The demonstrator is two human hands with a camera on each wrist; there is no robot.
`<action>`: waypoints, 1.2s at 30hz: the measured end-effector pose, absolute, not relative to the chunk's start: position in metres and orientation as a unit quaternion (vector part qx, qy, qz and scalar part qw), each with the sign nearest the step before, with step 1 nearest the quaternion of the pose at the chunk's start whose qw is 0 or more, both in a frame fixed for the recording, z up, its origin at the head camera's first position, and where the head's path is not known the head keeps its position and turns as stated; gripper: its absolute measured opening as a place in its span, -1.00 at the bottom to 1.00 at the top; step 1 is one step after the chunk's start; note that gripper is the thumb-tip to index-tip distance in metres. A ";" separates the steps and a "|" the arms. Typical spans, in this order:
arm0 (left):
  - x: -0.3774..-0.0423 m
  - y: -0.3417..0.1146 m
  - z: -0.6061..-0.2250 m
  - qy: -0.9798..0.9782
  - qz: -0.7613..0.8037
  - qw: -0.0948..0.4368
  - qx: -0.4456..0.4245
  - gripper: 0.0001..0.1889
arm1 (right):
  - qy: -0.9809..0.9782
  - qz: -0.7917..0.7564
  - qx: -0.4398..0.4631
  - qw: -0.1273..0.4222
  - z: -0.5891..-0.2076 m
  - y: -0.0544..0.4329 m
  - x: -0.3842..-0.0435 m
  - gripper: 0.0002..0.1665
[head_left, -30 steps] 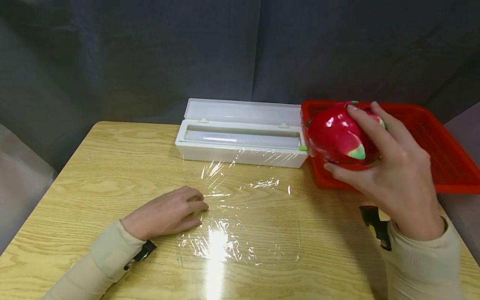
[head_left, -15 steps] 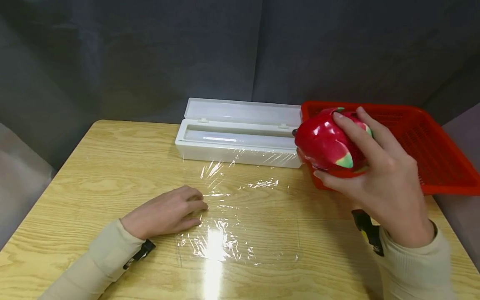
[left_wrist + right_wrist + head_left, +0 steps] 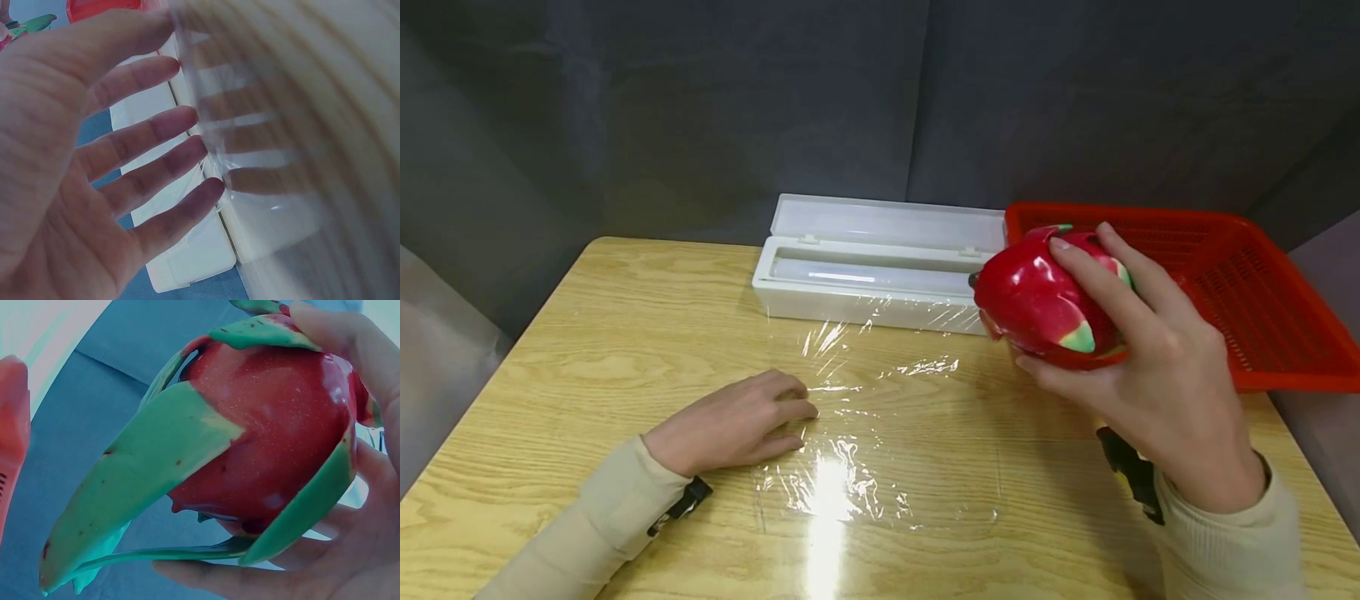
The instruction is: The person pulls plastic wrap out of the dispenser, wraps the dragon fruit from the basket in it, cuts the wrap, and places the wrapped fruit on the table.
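Observation:
A red dragon fruit (image 3: 1037, 287) with green-tipped scales is gripped in my right hand (image 3: 1157, 375), held up in front of the red basket. The right wrist view shows the thumb and fingers spread round the dragon fruit (image 3: 269, 425), its long green scales sticking out. My left hand (image 3: 737, 422) rests on the table with loosely bent fingers, fingertips at the left edge of a sheet of cling film (image 3: 917, 450). That clear, shiny sheet lies over the wood and runs back to a white cling film box (image 3: 865, 308), whose lid (image 3: 887, 221) stands raised with the roll (image 3: 865, 273) inside.
The red plastic basket (image 3: 1300, 379) stands at the back right, reaching past the table's right edge. A dark cloth (image 3: 737, 117) hangs behind the wooden table (image 3: 647, 333). The box's right end is partly hidden by the dragon fruit.
My right hand has carried the dragon fruit left and a little toward me, from over the basket's left part to in front of the box's right end. The left hand stays put.

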State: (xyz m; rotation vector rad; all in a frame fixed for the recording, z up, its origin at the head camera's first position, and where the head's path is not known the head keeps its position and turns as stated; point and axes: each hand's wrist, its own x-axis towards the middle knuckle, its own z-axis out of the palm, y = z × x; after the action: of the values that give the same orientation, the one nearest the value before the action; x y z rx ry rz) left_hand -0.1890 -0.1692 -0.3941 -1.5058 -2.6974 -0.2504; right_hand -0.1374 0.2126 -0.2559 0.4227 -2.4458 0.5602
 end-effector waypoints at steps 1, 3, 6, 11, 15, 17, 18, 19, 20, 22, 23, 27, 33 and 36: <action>-0.189 -0.169 -0.394 -0.870 -0.081 0.022 -0.486 -0.74 | -0.919 0.210 0.161 0.293 -0.256 0.212 -0.137 0.23; -0.189 -0.169 -0.394 -0.869 -0.082 0.022 -0.487 -0.74 | -0.918 0.208 0.165 0.293 -0.256 0.211 -0.136 0.23; -0.189 -0.168 -0.394 -0.869 -0.082 0.023 -0.488 -0.74 | -0.918 0.203 0.174 0.294 -0.257 0.210 -0.135 0.24; -0.190 -0.165 -0.395 -0.869 -0.079 0.026 -0.489 -0.75 | -0.916 0.201 0.184 0.294 -0.258 0.208 -0.132 0.25; -0.191 -0.163 -0.395 -0.868 -0.081 0.024 -0.489 -0.75 | -0.914 0.200 0.194 0.296 -0.260 0.207 -0.130 0.26; -0.192 -0.162 -0.395 -0.869 -0.082 0.022 -0.488 -0.75 | -0.912 0.200 0.202 0.297 -0.261 0.206 -0.130 0.27; -0.192 -0.162 -0.395 -0.869 -0.082 0.022 -0.488 -0.75 | -0.910 0.199 0.206 0.298 -0.262 0.205 -0.130 0.27; -0.192 -0.162 -0.396 -0.869 -0.082 0.021 -0.488 -0.75 | -0.910 0.199 0.210 0.298 -0.263 0.204 -0.131 0.27; -0.192 -0.162 -0.396 -0.869 -0.082 0.020 -0.487 -0.75 | -0.909 0.199 0.214 0.297 -0.263 0.204 -0.131 0.28; -0.193 -0.161 -0.396 -0.870 -0.082 0.020 -0.486 -0.75 | -0.909 0.195 0.220 0.294 -0.264 0.202 -0.131 0.29; -0.193 -0.161 -0.396 -0.870 -0.082 0.020 -0.485 -0.75 | -0.909 0.194 0.224 0.293 -0.264 0.202 -0.132 0.29; -0.193 -0.160 -0.396 -0.871 -0.082 0.018 -0.483 -0.75 | -0.906 0.193 0.237 0.292 -0.266 0.200 -0.133 0.29; -0.194 -0.157 -0.395 -0.870 -0.082 0.019 -0.485 -0.75 | -0.903 0.186 0.253 0.292 -0.269 0.198 -0.132 0.24; -0.194 -0.156 -0.394 -0.869 -0.082 0.022 -0.488 -0.75 | -0.903 0.183 0.257 0.290 -0.271 0.196 -0.131 0.23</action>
State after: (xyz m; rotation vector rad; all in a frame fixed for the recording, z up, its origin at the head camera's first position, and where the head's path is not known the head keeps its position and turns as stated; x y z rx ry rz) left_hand -0.1939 -0.1561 -0.3941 -1.5112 -2.6927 -0.2527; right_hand -0.1312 0.1957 -0.2710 0.6860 -2.4101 0.4886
